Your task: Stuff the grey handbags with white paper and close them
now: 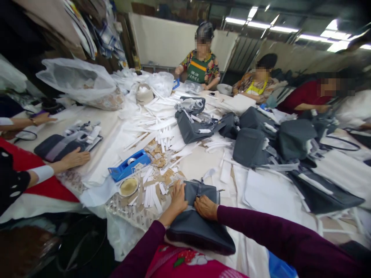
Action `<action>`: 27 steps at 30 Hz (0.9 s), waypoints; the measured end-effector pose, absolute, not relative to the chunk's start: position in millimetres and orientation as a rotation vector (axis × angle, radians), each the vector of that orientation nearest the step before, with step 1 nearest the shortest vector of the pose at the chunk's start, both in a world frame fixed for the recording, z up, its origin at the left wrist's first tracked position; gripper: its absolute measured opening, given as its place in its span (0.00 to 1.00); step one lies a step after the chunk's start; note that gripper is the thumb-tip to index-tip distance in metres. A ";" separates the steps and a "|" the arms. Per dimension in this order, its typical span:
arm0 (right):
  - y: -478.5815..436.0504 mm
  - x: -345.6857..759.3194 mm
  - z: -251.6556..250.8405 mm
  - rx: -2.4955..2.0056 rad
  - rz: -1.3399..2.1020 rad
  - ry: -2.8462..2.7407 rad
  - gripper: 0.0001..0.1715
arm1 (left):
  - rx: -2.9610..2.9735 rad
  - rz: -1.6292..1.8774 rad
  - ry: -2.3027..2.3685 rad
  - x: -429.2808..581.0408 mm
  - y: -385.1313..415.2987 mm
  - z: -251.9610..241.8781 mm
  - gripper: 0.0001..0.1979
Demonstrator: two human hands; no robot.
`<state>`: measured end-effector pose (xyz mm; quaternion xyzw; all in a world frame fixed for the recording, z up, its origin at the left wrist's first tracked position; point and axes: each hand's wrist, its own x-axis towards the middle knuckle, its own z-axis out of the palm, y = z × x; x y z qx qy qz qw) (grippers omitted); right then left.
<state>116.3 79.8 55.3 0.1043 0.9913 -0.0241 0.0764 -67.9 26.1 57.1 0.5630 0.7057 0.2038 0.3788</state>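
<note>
Dark bag (199,233): flat on the table, wide end at the pink apron (169,264), flap (211,191) pointing away, long axis running outward and leaning left!
Left hand (177,200): along the bag's left edge; grip, can't tell.
Right hand (206,207): fingers curled at the strap (199,188); pinch, can't tell.
Table (199,164): white strips (162,124), blue tape dispenser (127,166), more dark bags (249,146).
Room: co-workers (199,71) opposite, tube lights (257,25) overhead.

Beneath the left hand (178,199) and right hand (205,207): one dark bag (199,231). Left of the left hand: one blue tape dispenser (123,170), one yellowish disc (129,186); paper slips (150,196) too many to count. Beyond the right hand, rightward: at least six other bags (249,148). Well left of the left hand: one further bag (53,147).
</note>
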 end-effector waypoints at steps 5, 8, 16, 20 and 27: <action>77.8 125.7 80.9 0.558 -0.236 2.951 0.18 | 1.817 0.278 1.632 -44.6 32.6 75.2 0.34; 78.1 152.7 111.9 0.844 -0.594 2.991 0.18 | 1.827 0.250 1.705 -37.4 30.5 79.6 0.35; 10.6 247.8 57.4 2.353 -2.339 1.646 0.18 | 1.790 0.231 1.665 -23.5 23.0 109.3 0.24; -19.8 235.9 28.2 2.001 -2.807 0.856 0.11 | 1.842 0.212 1.672 -7.7 9.1 108.3 0.24; -20.7 218.1 50.1 1.776 -3.101 0.750 0.12 | 1.791 0.296 1.624 -9.0 6.4 109.2 0.24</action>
